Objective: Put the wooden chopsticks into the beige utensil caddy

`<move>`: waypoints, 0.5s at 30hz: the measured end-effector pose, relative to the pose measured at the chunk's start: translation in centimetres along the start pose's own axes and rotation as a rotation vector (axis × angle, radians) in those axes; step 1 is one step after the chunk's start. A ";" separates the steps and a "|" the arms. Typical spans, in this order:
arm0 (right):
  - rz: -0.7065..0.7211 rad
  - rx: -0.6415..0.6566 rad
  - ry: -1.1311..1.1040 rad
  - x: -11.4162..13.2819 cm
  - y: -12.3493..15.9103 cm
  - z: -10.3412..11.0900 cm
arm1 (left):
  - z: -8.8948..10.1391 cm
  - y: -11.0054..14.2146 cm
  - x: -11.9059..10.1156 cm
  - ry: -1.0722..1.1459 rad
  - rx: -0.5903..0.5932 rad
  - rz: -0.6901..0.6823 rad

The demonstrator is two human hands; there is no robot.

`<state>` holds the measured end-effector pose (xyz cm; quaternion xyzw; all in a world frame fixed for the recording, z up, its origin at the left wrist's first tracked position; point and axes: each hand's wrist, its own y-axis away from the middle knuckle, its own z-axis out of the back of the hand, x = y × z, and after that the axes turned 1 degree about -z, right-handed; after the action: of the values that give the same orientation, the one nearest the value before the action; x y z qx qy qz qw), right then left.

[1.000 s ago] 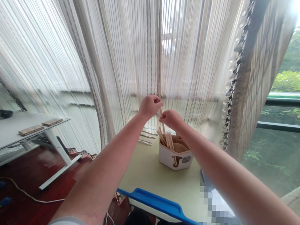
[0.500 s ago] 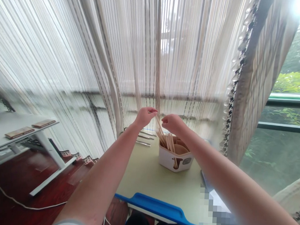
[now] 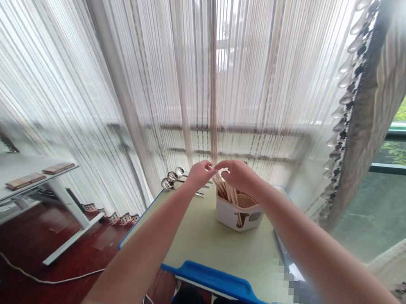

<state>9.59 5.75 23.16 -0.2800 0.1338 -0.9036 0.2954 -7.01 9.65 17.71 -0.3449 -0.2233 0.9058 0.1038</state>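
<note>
My left hand point(image 3: 199, 174) and my right hand point(image 3: 237, 173) meet fingertip to fingertip just above a white holder point(image 3: 238, 212) full of wooden sticks point(image 3: 225, 190). Both hands are closed in a pinch around the tops of the sticks, right in front of the hanging strands of a string curtain point(image 3: 212, 103). I cannot make out whether the fingers pinch a stick or a strand. The holder stands at the far side of a pale green table point(image 3: 199, 232) with a blue rim.
Three metal spoons point(image 3: 173, 177) lie at the table's far left corner. A white desk point(image 3: 16, 179) with two flat brown pieces stands to the left over a dark red floor with a cable. A heavy beaded drape point(image 3: 362, 114) hangs at the right beside a window.
Both hands have come down from curtain height to the stick tops and closed together. The curtain has swung off the table's left corner, baring the spoons.
</note>
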 end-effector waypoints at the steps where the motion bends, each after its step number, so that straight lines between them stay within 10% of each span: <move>1: 0.034 -0.019 -0.008 0.3 0.4 -0.1 | -0.1 0.3 0.1 0.017 -0.020 0.008; 10: 0.170 -0.418 -0.201 3.6 4.2 -1.9 | -1.5 3.6 1.0 0.096 -0.059 -0.091; 15: 0.219 -0.665 -0.295 3.7 6.9 -7.3 | -1.7 6.0 5.5 0.021 -0.210 -0.058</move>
<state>6.05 -1.43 16.04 -0.4718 0.4047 -0.7239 0.2993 -10.19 6.81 10.55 -0.3569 -0.3259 0.8702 0.0959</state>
